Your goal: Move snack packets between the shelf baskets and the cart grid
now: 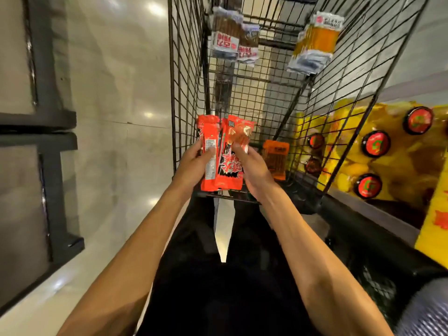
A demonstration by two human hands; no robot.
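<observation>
Head view: two red foil snack packets (pixel 224 163) at frame centre, in front of the black wire cart grid (pixel 186 69). Left hand (pixel 194 163) grips one, right hand (pixel 252 168) pinches the other. One orange packet (pixel 276 158) in the cart. Five red bottle caps (pixel 375 143) at right, marked with a green "G".

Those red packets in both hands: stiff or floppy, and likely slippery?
Probably floppy: the red packets crease at their tops where the right hand pinches. Likely light, as the left hand grips them upright. The glossy film may slip.
</observation>
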